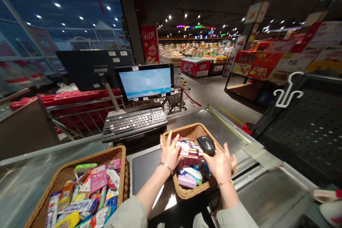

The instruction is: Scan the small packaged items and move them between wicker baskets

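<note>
My right hand [219,165] is closed around a black handheld barcode scanner [205,145], whose head sits over the right wicker basket [184,194]. Some of its fingers stick out to the right, and the scanner's handle is hidden by the hand. At the basket's left side, my left hand [170,154] has its fingers spread, with the thumb side against a small red and white box [189,151]. Beneath the hands, the basket holds mixed small packages, among them a pink pack [187,181].
A second wicker basket [123,171], full of packaged goods, stands to the left. Behind are a keyboard [136,123], a lit monitor [145,83] and a dark second screen [93,71]. The metal counter [272,196] continues right, beside a black perforated panel [307,131] with a white hook [287,94].
</note>
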Demonstrator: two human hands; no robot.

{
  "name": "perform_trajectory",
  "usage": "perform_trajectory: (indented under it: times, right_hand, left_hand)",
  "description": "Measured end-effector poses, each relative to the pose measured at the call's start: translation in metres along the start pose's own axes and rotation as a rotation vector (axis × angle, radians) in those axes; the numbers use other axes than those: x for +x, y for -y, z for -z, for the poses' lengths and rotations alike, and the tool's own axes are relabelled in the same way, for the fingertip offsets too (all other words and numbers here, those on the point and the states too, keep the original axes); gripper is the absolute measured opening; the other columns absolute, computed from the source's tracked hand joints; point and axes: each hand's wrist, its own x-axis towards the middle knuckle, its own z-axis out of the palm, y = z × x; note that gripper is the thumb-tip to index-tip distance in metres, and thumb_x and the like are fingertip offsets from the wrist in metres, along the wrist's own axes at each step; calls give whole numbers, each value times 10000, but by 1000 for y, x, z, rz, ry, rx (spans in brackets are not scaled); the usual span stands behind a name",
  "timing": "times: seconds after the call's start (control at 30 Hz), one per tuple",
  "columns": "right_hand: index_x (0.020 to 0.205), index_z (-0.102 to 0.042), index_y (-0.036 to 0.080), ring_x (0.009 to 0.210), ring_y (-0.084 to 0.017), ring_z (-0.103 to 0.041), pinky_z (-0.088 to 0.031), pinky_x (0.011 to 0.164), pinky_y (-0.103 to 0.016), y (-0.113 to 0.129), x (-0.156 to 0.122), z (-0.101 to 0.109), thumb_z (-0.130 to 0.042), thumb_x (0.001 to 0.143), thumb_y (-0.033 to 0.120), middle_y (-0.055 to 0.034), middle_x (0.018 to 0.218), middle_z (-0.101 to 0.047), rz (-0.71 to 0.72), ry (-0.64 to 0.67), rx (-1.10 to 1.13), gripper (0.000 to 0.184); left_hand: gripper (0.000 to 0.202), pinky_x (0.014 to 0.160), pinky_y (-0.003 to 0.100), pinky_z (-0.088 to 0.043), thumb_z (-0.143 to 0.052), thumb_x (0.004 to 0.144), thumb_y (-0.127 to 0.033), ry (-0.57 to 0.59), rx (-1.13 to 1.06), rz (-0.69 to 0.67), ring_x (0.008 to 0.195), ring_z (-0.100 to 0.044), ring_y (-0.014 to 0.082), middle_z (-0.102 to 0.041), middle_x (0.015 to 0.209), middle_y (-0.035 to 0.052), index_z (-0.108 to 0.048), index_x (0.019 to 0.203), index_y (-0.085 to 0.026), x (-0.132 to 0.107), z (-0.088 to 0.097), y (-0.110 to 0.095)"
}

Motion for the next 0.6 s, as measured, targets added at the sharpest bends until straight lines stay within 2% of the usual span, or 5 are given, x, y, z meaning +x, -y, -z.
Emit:
perform_trajectory:
  times: [0.1,0.27,0.43,0.6]
  right_hand:
    - [951,-766,255,1418,-313,-304,-140,1109,-559,-8,5,1,-508,796,574,-101,1186,-704,4,4,0,439]
    - [1031,-738,321,1417,-299,-305,-128,1117,-582,-18,12,1,-515,771,589,-19,1266,-671,-27,-5,-2,435]
    - [1091,-719,317,1404,-305,-313,-162,1098,-583,-27,16,0,-543,748,608,-16,1246,-682,-46,-26,20,482]
    - [976,-750,298,1389,-322,-324,-152,1099,-589,-32,19,3,-545,756,579,-36,1218,-694,-51,-10,5,412]
  left_hand:
    - [318,1150,754,23,-764,731,-441,41,0,17,1494,-176,377,-470,1515,34,-695,988,-266,2,-9,-12]
    - [314,1166,732,10,-715,761,-434,121,-16,37,1494,-175,378,-469,1515,54,-705,1017,-252,4,-22,-35]
    - [452,1158,738,4,-690,766,-436,215,-59,35,1489,-172,404,-505,1480,105,-665,1172,-239,4,-29,-53]
    - [547,1170,725,7,-675,775,-473,330,-54,34,1504,-116,388,-464,1509,128,-623,1249,-202,4,-31,-65]
